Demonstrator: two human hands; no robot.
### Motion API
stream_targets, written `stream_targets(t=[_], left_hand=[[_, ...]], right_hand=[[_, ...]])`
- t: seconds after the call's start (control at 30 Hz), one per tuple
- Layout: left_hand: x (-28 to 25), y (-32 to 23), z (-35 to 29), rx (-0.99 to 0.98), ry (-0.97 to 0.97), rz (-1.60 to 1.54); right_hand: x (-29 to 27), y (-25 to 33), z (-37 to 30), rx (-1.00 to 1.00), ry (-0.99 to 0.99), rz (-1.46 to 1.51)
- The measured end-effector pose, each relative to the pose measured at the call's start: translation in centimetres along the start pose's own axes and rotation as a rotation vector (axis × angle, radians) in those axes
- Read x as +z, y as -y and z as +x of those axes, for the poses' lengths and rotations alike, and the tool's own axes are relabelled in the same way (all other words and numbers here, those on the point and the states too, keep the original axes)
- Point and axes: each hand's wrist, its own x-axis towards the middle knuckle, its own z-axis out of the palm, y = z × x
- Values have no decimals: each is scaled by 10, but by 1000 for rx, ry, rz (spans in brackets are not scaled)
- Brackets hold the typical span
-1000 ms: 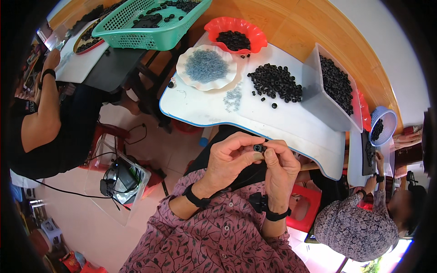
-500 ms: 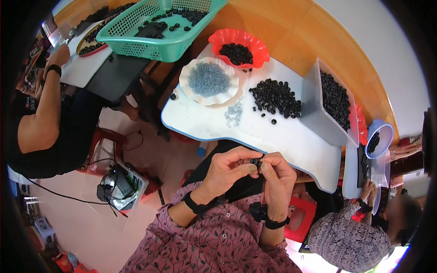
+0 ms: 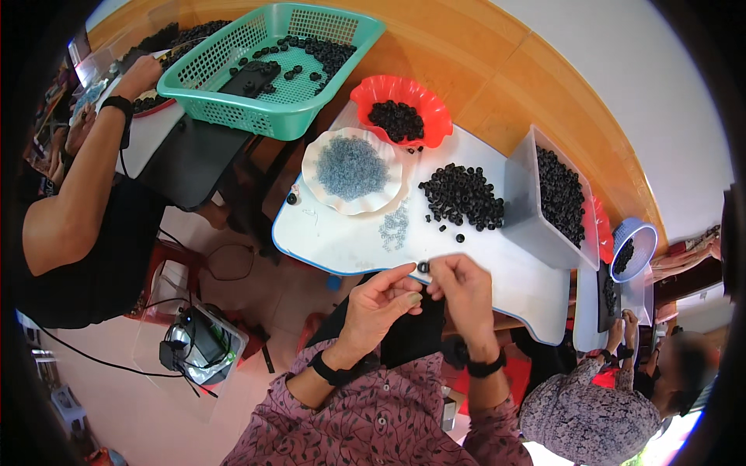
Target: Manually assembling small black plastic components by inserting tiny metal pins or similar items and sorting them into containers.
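Note:
A small black ring-shaped part (image 3: pixel 423 266) is at the fingertips of my right hand (image 3: pixel 465 295), over the table's near edge. My left hand (image 3: pixel 378 309) is just left of it, thumb and index finger apart, with nothing visible between them. Beyond my hands, a pile of small black parts (image 3: pixel 462 196) lies on the white table (image 3: pixel 326 241). Left of the pile, a white scalloped dish (image 3: pixel 311 182) holds many tiny clear bluish pieces (image 3: pixel 352 168). More clear pieces (image 3: pixel 394 227) are scattered in front of the dish.
A red scalloped bowl (image 3: pixel 439 116) and a clear bin (image 3: pixel 532 213) hold more black parts. A green basket (image 3: pixel 272 120) stands at the back left. One co-worker's arm (image 3: pixel 81 190) is at left; another person (image 3: pixel 594 412) sits at right. Cables (image 3: pixel 183 342) lie in a box at lower left.
My hands have moved apart, the black part now at my right fingertips and slightly farther forward. The left co-worker's hand has moved farther back. The whole view has shifted a little.

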Motion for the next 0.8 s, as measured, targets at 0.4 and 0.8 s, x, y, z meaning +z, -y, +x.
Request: stream_targets(t=[0.4, 0.8], left_hand=[[-2, 4, 2, -83, 23, 91], [0, 18, 4, -193, 31, 99]], right_hand=[[-1, 70, 165, -283, -193, 167], [-24, 130, -70, -1388, 599, 408]])
